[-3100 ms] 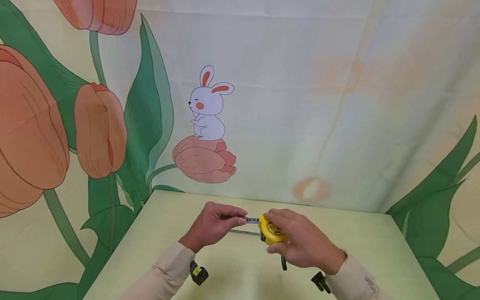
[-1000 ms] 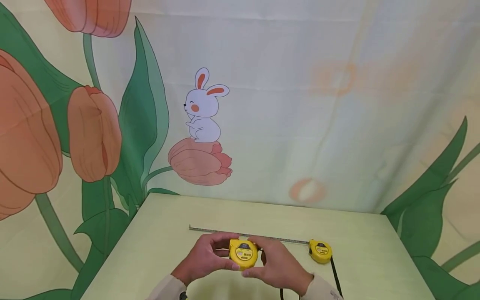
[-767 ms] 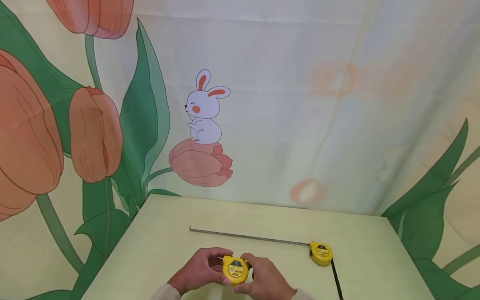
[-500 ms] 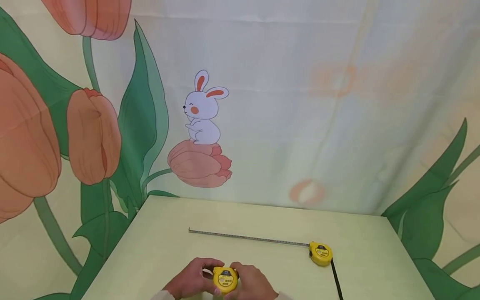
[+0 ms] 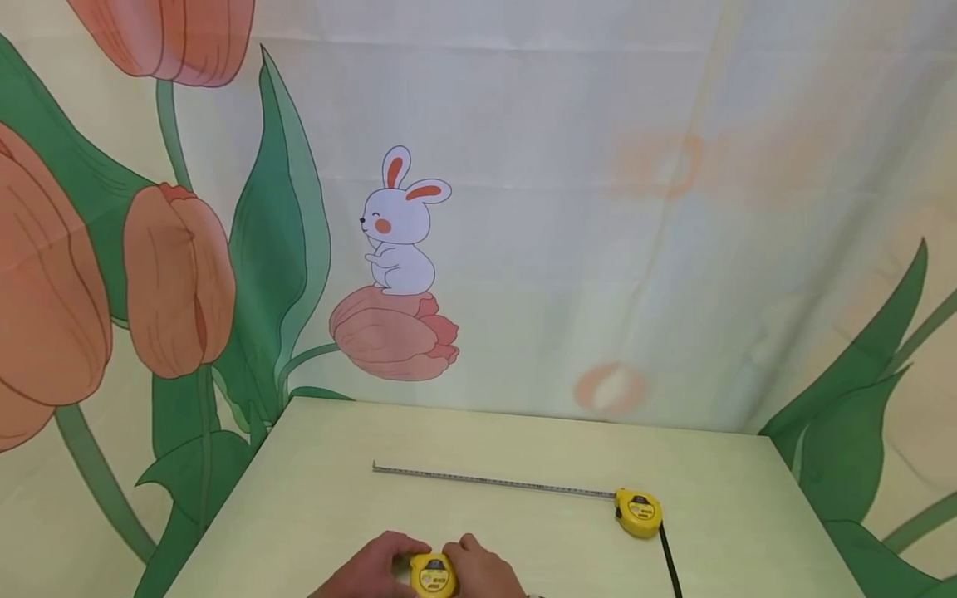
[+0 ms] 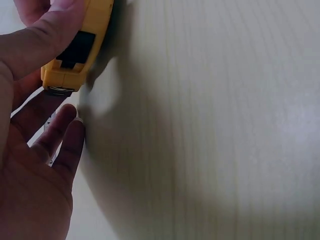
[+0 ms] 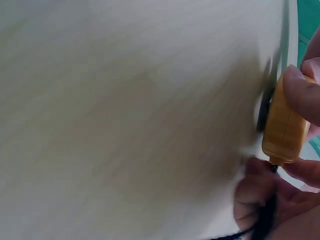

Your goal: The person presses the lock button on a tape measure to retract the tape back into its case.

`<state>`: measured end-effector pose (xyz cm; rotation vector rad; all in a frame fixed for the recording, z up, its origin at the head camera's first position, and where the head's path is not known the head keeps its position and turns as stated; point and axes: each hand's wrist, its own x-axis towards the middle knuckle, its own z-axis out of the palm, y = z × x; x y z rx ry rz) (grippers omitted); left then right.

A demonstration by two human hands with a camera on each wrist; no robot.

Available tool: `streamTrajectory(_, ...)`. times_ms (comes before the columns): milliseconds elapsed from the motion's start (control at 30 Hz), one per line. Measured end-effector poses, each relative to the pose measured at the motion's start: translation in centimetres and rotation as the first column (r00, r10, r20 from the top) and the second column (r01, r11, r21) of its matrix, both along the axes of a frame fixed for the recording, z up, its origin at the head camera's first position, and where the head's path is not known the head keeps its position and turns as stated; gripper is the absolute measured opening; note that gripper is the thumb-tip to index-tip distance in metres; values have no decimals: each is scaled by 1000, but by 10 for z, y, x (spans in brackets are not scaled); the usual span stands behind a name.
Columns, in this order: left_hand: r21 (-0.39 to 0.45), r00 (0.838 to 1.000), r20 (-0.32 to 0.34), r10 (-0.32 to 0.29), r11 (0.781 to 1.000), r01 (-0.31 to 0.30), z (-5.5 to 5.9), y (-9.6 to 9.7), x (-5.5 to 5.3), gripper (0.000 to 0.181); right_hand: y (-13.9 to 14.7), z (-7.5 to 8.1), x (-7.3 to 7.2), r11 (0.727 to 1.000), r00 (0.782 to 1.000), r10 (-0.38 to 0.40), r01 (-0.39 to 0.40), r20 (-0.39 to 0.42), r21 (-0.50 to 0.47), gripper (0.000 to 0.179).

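A yellow tape measure [image 5: 434, 575] is between my two hands, low in the head view. My left hand [image 5: 374, 569] grips it from the left, the thumb [image 6: 40, 47] along its side; two other fingers stand apart below it in the left wrist view. The dark metal hook sits at the case mouth. From the right, my right hand [image 5: 484, 573] pinches the case, with its thumb [image 7: 305, 97] on it. A black strap [image 7: 265, 220] runs from the case past the lower fingers. The case's lower edge leaves the head view.
A second yellow tape measure [image 5: 639, 512] lies on the table at the right. Its blade [image 5: 493, 482] stretches far to the left, and its black strap [image 5: 670, 561] trails toward me. Behind the pale table [image 5: 314, 432] hangs a cloth [image 5: 523, 249] printed with tulips and a rabbit.
Three seconds ago my left hand held a short length of blade pulled from the case; now none shows outside it. Both hands have since brought the case down and left, toward me.
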<state>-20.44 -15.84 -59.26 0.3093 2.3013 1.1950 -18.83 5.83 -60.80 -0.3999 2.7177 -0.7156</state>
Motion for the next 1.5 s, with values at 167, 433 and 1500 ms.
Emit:
streamTrajectory(167,-8,1000,-16,-15,1000,15,4,-4,-11,63,8,19,1,984,996,49,-35,-79,174,75)
streamTrajectory(433,-88,939,-226,261,954,-286,6,-35,-47,67,79,46,-21,999,988,-26,33,-152,43,86)
streamTrajectory(1500,8,881,-355,312,944,-331,-7,-38,-104,66,257,31,-59,953,957,-280,286,-71,95,68)
